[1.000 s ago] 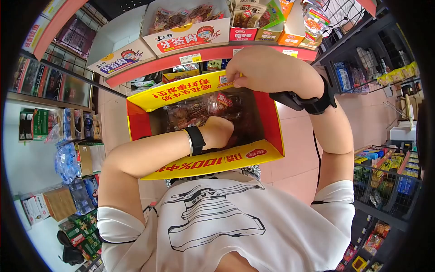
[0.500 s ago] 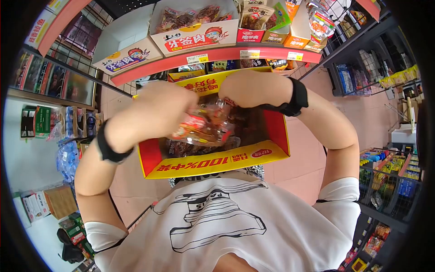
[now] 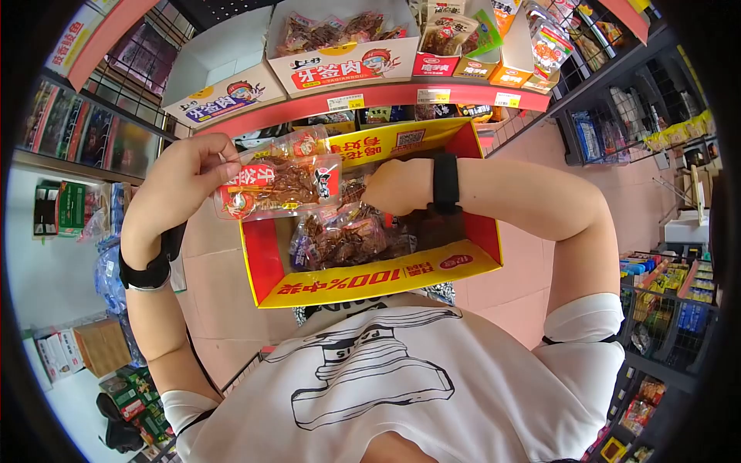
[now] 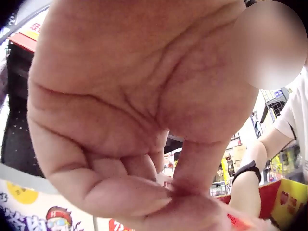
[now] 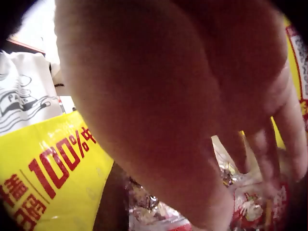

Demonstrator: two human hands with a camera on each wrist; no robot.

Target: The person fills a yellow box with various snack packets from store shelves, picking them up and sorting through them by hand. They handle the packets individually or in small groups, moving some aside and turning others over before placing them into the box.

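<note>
My left hand (image 3: 185,181), left of the box, pinches clear snack packets (image 3: 289,189) with red print and brown food inside. A second packet shows behind the front one, and both overlap the box's left end in the head view. My right hand (image 3: 401,189) reaches down into the yellow-and-red cardboard box (image 3: 386,275). In the right wrist view its fingers (image 5: 262,149) are loosely extended, with the tips right at a red-printed packet (image 5: 252,204). More packets (image 3: 347,239), some with purple print, lie in the box beneath the hand.
Beyond the box, a red-edged shelf (image 3: 285,112) carries a white display box of packets (image 3: 347,65), a nearly bare display box (image 3: 224,85), and pouches (image 3: 448,35). Darker shelving (image 3: 664,309) stands at the right. Stacked cartons (image 3: 96,347) are at the left.
My left hand rose out of the box with packets and moved left. My right hand left the box's far flap and moved down inside. The box shifted slightly right in the view.
</note>
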